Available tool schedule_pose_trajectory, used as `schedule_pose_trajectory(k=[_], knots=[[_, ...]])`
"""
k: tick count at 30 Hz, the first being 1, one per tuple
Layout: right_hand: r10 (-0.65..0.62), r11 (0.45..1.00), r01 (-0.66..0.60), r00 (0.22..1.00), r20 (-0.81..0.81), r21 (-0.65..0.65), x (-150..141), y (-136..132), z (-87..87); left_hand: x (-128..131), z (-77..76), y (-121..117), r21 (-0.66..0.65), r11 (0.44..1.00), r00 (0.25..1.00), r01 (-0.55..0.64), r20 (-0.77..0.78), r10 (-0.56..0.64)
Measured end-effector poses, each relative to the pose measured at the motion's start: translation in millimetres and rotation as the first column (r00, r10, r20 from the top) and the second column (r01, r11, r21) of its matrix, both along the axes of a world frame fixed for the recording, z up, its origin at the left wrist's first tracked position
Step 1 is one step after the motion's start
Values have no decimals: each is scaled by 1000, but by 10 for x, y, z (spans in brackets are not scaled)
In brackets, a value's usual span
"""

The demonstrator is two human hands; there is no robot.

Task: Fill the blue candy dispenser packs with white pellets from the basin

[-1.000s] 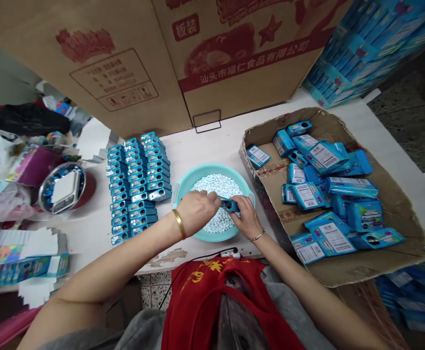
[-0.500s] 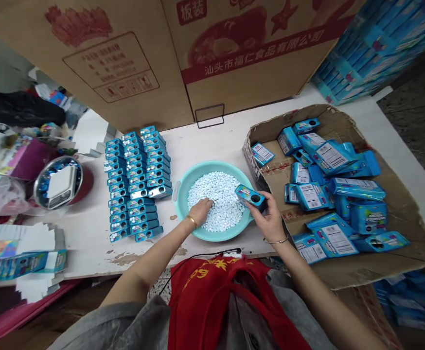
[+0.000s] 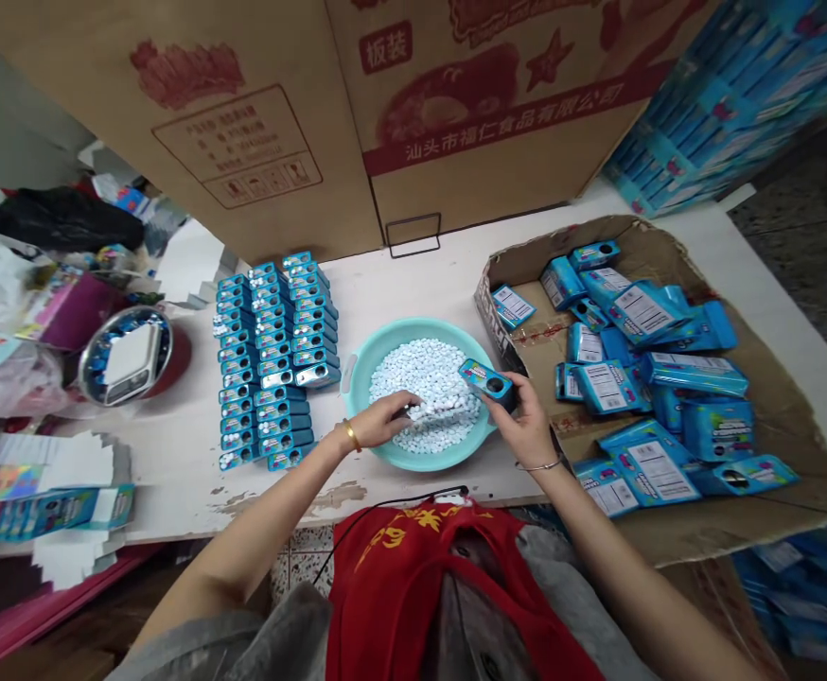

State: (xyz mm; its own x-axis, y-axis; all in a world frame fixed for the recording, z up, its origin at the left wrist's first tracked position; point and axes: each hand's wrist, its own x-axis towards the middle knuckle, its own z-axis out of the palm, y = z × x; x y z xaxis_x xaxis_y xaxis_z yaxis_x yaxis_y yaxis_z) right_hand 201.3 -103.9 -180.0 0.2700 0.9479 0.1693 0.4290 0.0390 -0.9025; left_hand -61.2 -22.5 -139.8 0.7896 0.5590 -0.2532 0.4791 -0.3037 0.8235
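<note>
A turquoise basin [image 3: 357, 416] holds a bed of small white pellets, like candies. At its left side my left hand [image 3: 383, 418] is closed on the handle end of a scoop [image 3: 448, 409] heaped with pellets; most of the scoop is hidden under them. Over the basin's right rim my right hand [image 3: 525, 424] grips a small blue box [image 3: 485, 379], tilted, with a round dark hole in the end facing up and left. The heaped scoop is just below and left of this box.
Rows of blue boxes [image 3: 272, 364] stand left of the basin, some with white pellets at their holes. A cut-down carton [image 3: 537, 364] of loose blue boxes is on the right. A large cardboard box [image 3: 413, 203] borders the back. A metal bowl [image 3: 165, 364] sits far left.
My left hand has risen out of the pellets, bringing up the loaded scoop. My right hand still holds the blue box in nearly the same place. The view has shifted slightly.
</note>
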Motion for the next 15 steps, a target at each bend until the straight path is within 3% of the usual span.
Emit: schedule_pose_trajectory(k=[3, 6, 8, 11, 15], knots=[[63, 998, -65, 995, 82, 23, -77, 12, 67, -17, 466, 103, 104, 992, 996, 74, -53, -69], [161, 983, -171, 979, 128, 73, -200, 27, 82, 101, 833, 190, 203, 963, 970, 175, -204, -134], [192, 974, -207, 970, 149, 94, -279, 31, 74, 232, 1021, 219, 244, 934, 915, 262, -371, -160], [217, 965, -237, 961, 171, 110, -363, 31, 54, 467, 1248, 190, 265, 882, 773, 389, -615, -157], [223, 958, -249, 958, 179, 141, -413, 33, 17, 755, 1477, 20, 309, 817, 650, 486, -753, -101]])
